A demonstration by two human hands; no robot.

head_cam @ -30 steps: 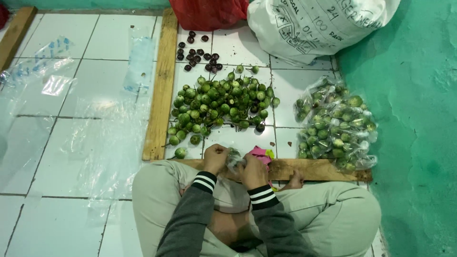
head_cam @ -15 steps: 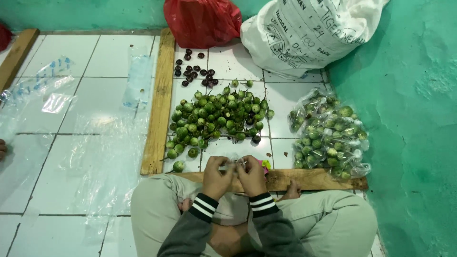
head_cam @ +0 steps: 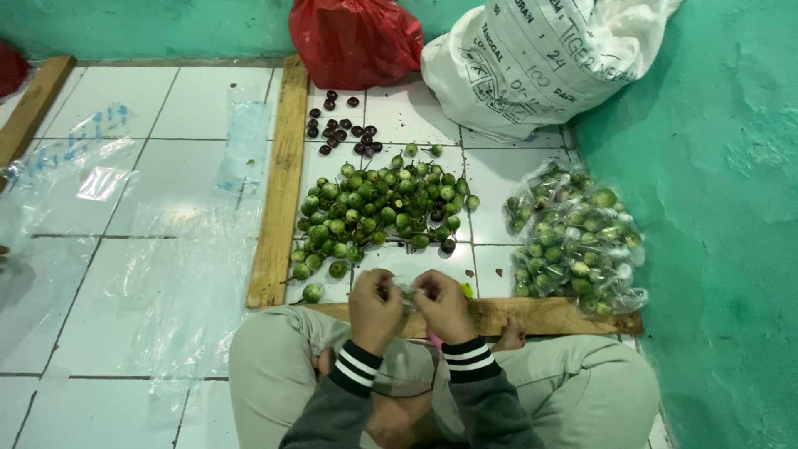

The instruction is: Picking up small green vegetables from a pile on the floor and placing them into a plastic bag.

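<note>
I sit cross-legged on a white tiled floor. My left hand (head_cam: 376,308) and my right hand (head_cam: 443,306) meet over my lap, both pinching a small clear plastic bag (head_cam: 406,290) between the fingertips. What the bag holds is hidden by my fingers. Just beyond my hands lies a pile of small round green fruits (head_cam: 378,208), and past it a smaller scatter of dark purple fruits (head_cam: 339,129).
Wooden planks (head_cam: 277,183) (head_cam: 499,314) frame the pile on the left and near side. Several filled clear bags of green fruit (head_cam: 575,241) lie by the green wall on the right. A red bag (head_cam: 356,41) and a white sack (head_cam: 532,62) stand at the back. Loose plastic sheets (head_cam: 125,216) cover the left floor.
My hands have stayed together on the small bag, shifting slightly toward my lap. The view has tilted so the pile and sacks sit lower in frame.
</note>
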